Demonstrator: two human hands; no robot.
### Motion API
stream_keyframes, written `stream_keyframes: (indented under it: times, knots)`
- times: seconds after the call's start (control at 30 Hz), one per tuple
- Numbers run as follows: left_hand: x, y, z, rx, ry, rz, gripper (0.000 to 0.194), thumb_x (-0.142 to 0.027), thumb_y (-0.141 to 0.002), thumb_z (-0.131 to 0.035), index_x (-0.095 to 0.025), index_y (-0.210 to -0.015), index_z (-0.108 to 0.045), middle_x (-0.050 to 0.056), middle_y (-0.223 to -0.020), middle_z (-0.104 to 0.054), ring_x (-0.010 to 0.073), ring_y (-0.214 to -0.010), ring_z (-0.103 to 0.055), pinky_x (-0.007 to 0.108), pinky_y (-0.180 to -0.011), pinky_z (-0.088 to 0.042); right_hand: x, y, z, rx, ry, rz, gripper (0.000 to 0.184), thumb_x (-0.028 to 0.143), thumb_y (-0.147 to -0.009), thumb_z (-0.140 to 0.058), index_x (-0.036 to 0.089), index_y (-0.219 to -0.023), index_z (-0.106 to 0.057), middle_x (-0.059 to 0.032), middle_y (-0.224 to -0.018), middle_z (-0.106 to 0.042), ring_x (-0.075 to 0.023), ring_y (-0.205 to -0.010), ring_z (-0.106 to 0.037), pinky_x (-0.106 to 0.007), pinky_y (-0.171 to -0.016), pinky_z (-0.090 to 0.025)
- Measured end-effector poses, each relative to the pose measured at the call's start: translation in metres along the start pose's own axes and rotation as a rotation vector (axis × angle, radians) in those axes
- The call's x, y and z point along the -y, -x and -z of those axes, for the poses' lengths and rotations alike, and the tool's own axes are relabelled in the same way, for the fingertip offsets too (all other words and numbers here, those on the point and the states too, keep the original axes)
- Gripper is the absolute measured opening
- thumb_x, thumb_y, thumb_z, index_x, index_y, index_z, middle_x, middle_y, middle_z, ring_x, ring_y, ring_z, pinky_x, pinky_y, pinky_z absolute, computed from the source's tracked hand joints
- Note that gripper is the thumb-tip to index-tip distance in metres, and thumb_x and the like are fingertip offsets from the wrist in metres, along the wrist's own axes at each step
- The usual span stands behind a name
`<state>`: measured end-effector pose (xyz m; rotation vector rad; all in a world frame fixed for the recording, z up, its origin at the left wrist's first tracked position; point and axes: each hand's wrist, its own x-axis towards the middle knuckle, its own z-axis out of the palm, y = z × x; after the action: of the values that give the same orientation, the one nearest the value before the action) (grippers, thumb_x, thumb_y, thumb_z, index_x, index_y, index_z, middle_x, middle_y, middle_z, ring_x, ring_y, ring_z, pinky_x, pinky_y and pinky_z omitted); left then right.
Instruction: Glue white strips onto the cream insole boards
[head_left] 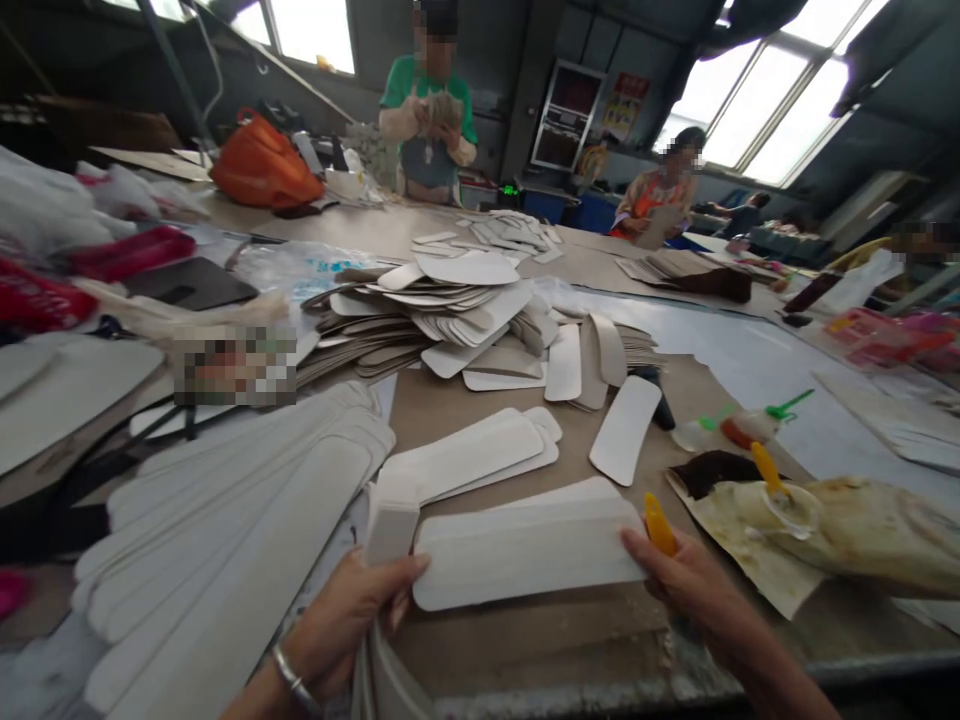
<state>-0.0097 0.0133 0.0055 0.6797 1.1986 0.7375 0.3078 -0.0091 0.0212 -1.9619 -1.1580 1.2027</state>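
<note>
A small stack of long white card strips (525, 545) lies on the brown table (525, 640) right in front of me. My left hand (352, 610) has its fingers closed on the left end of this stack and on more strips that hang over the table edge. My right hand (686, 580) presses the right end of the stack and grips a yellow-handled tool (658, 522) whose tip is hidden. Another short pile of the same strips (472, 458) sits just behind.
A wide fan of long strips (225, 540) fills the left. A heap of cut white shapes (450, 310) sits mid-table. A glue-stained sheet with a cup and yellow brush (780, 495) lies to the right. Three other people work at the far side.
</note>
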Motion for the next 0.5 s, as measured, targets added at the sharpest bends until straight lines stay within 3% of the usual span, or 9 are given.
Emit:
stream_keyframes:
  times: [0.27,0.4,0.5]
  knots:
    - [0.001,-0.002,0.004,-0.075,-0.024,0.008,0.036,-0.040,-0.060,-0.069,-0.017,-0.044,-0.047,-0.005,-0.035,-0.042,0.0062,-0.037,-0.032,0.020,-0.041,-0.024,0.010,-0.001,-0.007,-0.026,0.026,-0.048,0.048,0.067,-0.064,-0.053,0.021,-0.064,-0.041,0.0080,-0.051,-0.029,-0.0075,-0.044,-0.024,-0.020,-0.039,-0.020]
    - [-0.006,0.002,0.001,-0.146,0.026,-0.012,0.031,-0.043,-0.051,-0.074,-0.016,-0.060,-0.060,-0.003,-0.048,-0.056,0.0118,-0.047,-0.046,0.022,-0.048,-0.037,0.018,-0.007,-0.012,-0.013,0.000,-0.038,0.046,0.065,-0.064,-0.054,0.021,-0.064,-0.041,0.0080,-0.050,-0.029,-0.0073,-0.043,-0.025,-0.020,-0.039,-0.019]
    - [-0.011,0.003,0.003,-0.177,-0.064,0.001,0.034,-0.048,-0.047,-0.074,-0.019,-0.050,-0.055,-0.004,-0.040,-0.049,0.0158,-0.047,-0.048,0.027,-0.051,-0.041,0.029,-0.014,-0.018,-0.017,-0.036,0.016,0.042,0.061,-0.065,-0.056,0.021,-0.065,-0.042,0.0077,-0.050,-0.032,-0.0070,-0.042,-0.028,-0.020,-0.039,-0.021]
